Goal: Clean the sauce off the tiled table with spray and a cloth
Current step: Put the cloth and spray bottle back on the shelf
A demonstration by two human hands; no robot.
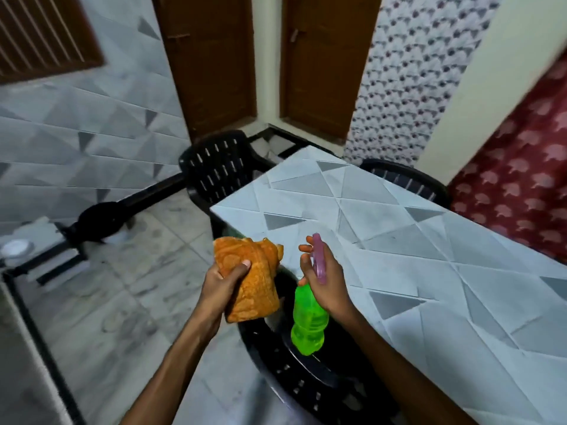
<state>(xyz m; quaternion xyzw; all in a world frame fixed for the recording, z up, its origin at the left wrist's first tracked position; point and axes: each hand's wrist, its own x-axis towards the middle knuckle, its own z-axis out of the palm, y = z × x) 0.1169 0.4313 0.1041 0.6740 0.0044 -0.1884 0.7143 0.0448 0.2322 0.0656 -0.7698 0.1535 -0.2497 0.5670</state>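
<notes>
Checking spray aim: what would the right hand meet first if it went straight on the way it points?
Probably the tiled table near its left corner, then the black chair; depth is unclear.

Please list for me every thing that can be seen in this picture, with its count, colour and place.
cloth: 1, orange, in the left hand, beside the table's near corner
spray bottle: 1, green with a pink head, in the right hand, above the near chair
table: 1, grey and white tiles, centre to right
chairs: 3, black, one at the table's far end, one on its far right side, one below the hands
doors: 2, brown, back wall
curtain: 1, red with a pattern, right edge
window: 1, brown grille, upper left
left hand: 1, grips the cloth
right hand: 1, holds the spray bottle by its head
</notes>
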